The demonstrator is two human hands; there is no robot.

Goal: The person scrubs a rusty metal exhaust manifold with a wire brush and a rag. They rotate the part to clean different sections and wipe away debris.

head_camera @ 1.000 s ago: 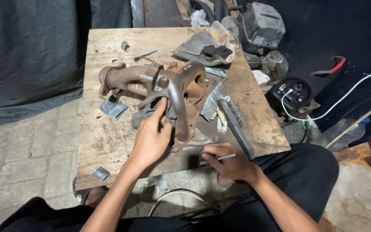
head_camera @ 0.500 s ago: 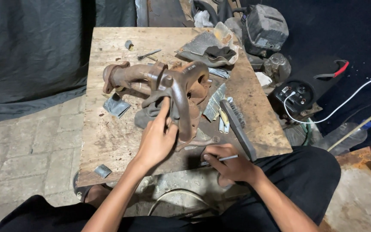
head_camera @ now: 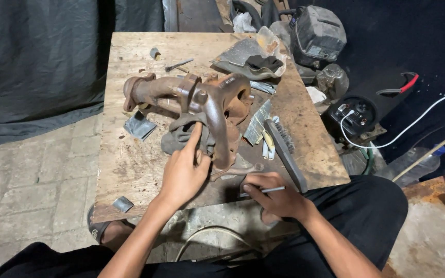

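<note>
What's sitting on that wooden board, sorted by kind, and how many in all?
Rusty pipe casting: 1
Wire brush: 1
Dark rags: 2
Folded sandpaper pieces: 2
Small metal cylinder: 1
Bolt: 1
Total: 8

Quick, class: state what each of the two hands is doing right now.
Left hand: open, fingers resting on the rusty manifold.
Right hand: closed around a thin metal tool.

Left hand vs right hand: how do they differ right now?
The left hand lies open on the rusty manifold, fingers extended; the right hand is closed around a thin metal tool. Left sits further up the wooden board; right is at its near edge. Both are bare.
</note>
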